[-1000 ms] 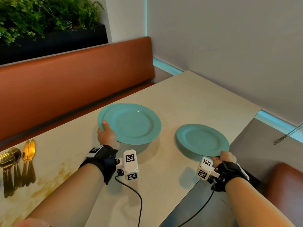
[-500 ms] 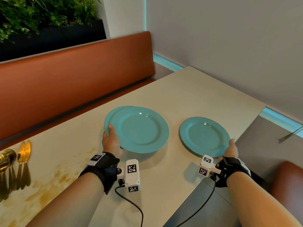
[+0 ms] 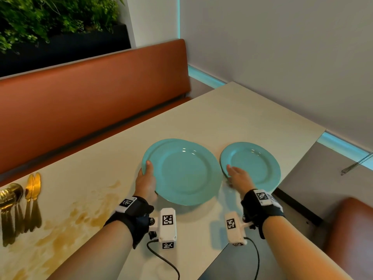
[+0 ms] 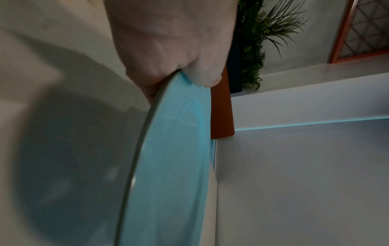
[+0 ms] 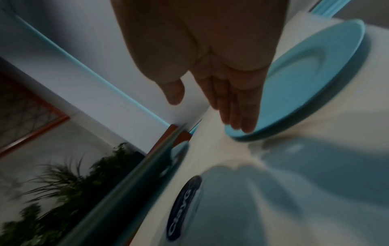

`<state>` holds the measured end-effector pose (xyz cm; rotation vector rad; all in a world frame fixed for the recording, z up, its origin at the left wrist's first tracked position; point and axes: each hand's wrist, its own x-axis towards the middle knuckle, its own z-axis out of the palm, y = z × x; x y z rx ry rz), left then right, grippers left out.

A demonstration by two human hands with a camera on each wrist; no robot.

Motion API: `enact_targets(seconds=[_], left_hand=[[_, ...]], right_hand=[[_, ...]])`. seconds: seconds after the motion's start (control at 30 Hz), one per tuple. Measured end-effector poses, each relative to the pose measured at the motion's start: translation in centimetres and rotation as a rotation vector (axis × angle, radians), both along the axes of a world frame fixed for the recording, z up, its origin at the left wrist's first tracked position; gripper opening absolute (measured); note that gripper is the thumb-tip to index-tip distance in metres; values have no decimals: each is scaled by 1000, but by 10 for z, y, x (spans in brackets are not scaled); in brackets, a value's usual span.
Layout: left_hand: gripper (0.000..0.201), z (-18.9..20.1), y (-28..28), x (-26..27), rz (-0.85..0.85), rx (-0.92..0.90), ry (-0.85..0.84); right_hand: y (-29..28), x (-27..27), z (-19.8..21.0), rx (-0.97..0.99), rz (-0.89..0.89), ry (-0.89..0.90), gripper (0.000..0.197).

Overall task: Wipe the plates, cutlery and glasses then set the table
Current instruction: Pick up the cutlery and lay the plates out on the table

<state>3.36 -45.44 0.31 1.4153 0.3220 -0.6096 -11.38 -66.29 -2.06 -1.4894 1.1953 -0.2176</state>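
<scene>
My left hand (image 3: 145, 183) grips the large round turquoise plates (image 3: 182, 171); my right hand (image 3: 238, 177), fingers straight, touches the smaller turquoise plate (image 3: 255, 162) on the beige counter (image 3: 232, 116).

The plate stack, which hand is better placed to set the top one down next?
Probably the right hand: it is open and free beside the plate stack, while the left hand has its grip on the stack's rim.

cutlery (image 3: 18, 207): cut off at left edge | left hand (image 3: 145, 182) fingers: under plate (image 3: 181, 171)
</scene>
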Motion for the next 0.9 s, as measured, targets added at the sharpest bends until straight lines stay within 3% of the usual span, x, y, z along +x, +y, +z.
enact_targets(seconds=[0.07,0.23,0.37,0.5,0.67,0.9], left_hand=[[50,-2,4,-10,-20,-17,8],[43,-8,18,-34,-42,7,-3],[45,-5,32,-45,-28,24,-2],[57,-6,67,-40,60,84,-9],[56,21,120,-13,184,183,-161],[56,46,179,14,341,155,-197]], right_hand=[[27,4,16,105,68,-10,43],[45,-8,7,54,41,36,53],[67,-24,9,174,-117,-101,23],[96,-48,9,314,-277,-185,24],[137,-77,6,437,-516,-280,18],[183,-78,-2,373,-498,-230,33]])
